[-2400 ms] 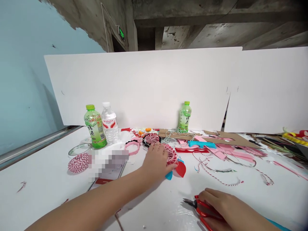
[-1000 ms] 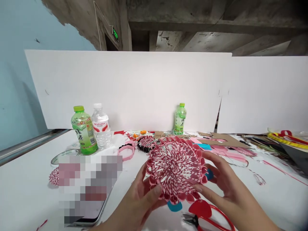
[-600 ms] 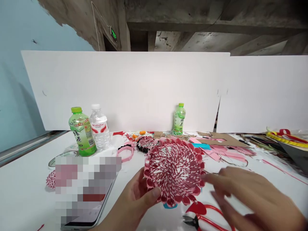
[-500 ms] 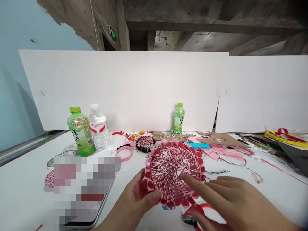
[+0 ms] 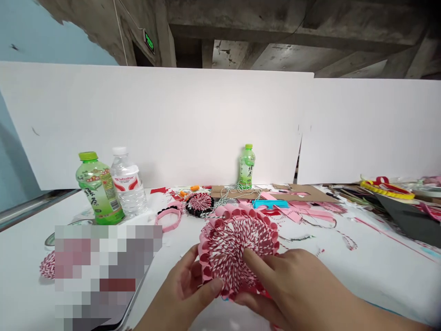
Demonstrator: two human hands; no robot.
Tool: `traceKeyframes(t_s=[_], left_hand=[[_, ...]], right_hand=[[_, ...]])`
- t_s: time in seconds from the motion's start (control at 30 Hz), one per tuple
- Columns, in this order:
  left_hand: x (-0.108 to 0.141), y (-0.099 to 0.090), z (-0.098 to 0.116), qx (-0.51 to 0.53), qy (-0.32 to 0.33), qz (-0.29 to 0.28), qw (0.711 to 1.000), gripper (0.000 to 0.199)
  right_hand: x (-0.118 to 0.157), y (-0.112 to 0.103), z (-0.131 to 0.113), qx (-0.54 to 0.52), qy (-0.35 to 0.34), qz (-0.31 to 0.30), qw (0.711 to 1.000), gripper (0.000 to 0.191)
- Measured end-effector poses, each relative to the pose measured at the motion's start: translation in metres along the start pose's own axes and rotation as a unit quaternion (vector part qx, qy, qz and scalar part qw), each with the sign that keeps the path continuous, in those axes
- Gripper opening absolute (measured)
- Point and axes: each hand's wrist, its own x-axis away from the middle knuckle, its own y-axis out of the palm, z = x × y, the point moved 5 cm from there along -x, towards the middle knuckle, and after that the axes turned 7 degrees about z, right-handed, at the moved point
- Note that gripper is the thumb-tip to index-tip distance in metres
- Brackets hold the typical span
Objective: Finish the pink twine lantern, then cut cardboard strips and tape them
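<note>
A round pink craft piece (image 5: 227, 243), with rolled paper loops round its rim and red-and-white twine strung across to the centre, is held up before me. My left hand (image 5: 188, 280) grips its lower left edge, thumb in front and fingers behind. My right hand (image 5: 292, 280) presses its index fingertip on the twine at the centre, while the thumb lies against the lower rim. Its other fingers are partly hidden. Behind the piece on the table lie a smaller round twine piece with a black rim (image 5: 200, 204) and a pink paper ring (image 5: 168, 218).
Two green tea bottles (image 5: 99, 193) (image 5: 247, 168) and a clear water bottle (image 5: 129, 184) stand on the white table (image 5: 344, 280). Left lie a twine ball (image 5: 47, 265) and a blurred-out flat object. Cardboard (image 5: 303, 193) and paper scraps (image 5: 270, 203) lie farther back.
My view has shifted right, so things sit farther left. My right index finger has bent in at the twine centre and the thumb has come to the lower rim. The red-handled tool is now mostly hidden.
</note>
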Motion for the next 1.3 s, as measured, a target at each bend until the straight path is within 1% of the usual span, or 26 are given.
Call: traceKeyframes(t_s=[0.07,0.17,0.23,0.33,0.4,0.5,0.67,0.77,0.87,1.0,1.17,1.3], left_hand=[[-0.001,0.000,0.001,0.003,0.005,0.001,1.000,0.043],[-0.003,0.002,0.001,0.008,0.007,-0.010,1.000,0.038],[-0.004,0.003,-0.001,0.011,0.013,-0.011,1.000,0.040],[-0.004,0.003,-0.005,0.015,0.027,-0.008,0.999,0.047],[-0.002,0.006,-0.005,0.012,0.035,-0.013,0.999,0.045],[0.002,0.009,-0.003,-0.005,0.041,-0.011,0.999,0.043],[0.006,0.007,-0.005,-0.022,0.023,0.007,0.999,0.048],[0.005,0.005,-0.008,-0.016,0.027,0.001,1.000,0.044],[0.003,0.003,-0.010,-0.012,0.037,-0.005,0.999,0.041],[0.003,0.003,-0.010,0.002,0.036,-0.008,0.999,0.041],[0.003,0.006,-0.008,0.007,0.038,-0.019,0.999,0.038],[0.004,0.006,-0.007,0.009,0.043,-0.033,0.998,0.039]], right_hand=[[0.000,0.000,0.001,-0.009,0.000,0.000,1.000,0.038],[0.001,0.003,0.002,-0.027,0.002,-0.019,0.999,0.035],[0.002,0.005,0.003,-0.025,0.006,-0.028,0.999,0.037],[0.004,0.006,0.004,0.000,0.021,-0.040,0.999,0.046],[0.004,0.005,0.003,-0.002,0.029,-0.046,0.999,0.046],[0.004,0.004,0.002,-0.019,0.032,-0.043,0.998,0.045],[0.004,0.003,0.001,-0.039,0.034,-0.028,0.998,0.045],[0.005,0.005,0.001,-0.045,0.030,-0.048,0.997,0.043],[0.005,0.006,0.000,-0.030,0.021,-0.057,0.998,0.046],[0.006,0.008,0.000,-0.021,0.028,-0.055,0.998,0.050],[0.007,0.008,0.001,-0.023,0.027,-0.049,0.998,0.044],[0.006,0.007,0.000,-0.043,0.024,-0.043,0.998,0.043]])
